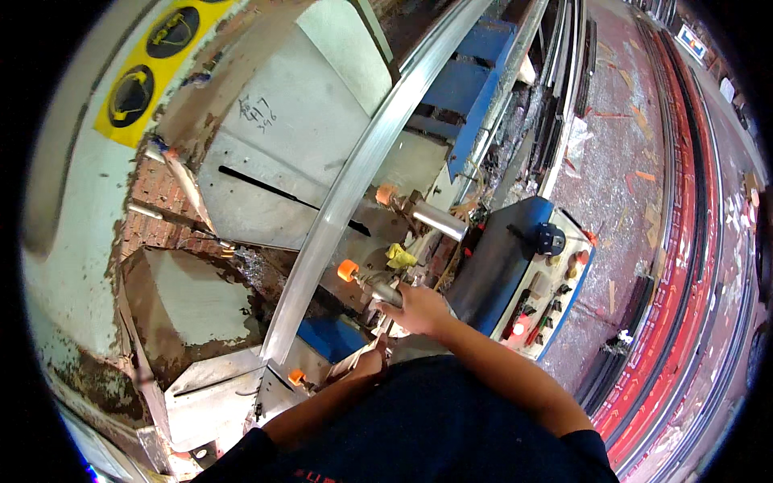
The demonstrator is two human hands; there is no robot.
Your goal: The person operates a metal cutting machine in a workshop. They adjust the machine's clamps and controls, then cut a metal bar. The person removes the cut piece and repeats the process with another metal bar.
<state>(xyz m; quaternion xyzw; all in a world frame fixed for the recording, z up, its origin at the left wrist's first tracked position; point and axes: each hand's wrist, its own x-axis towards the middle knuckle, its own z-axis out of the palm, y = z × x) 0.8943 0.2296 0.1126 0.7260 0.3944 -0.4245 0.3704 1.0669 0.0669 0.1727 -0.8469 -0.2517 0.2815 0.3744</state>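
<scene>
Dark shirt [427, 423] fills six o'clock; above, the right hand [422, 311] curls its fingers round a metal fitting [384, 289]; left hand's [369, 364] grip unclear. Rail [342, 201], seven to one o'clock, seems positioned; handwork looks unfinished.

3 knobs [347, 270] are orange. The sticker [151, 63] is yellow with 2 black discs. The rail [328, 221] is silver. The shirt [435, 419] is dark navy.

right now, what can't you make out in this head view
All in the head view:
Right-hand grip: palm hidden by its back.
Left-hand grip: too small, cluttered to tell what it touches.
Long metal rail: far end cut off by top edge.
</scene>
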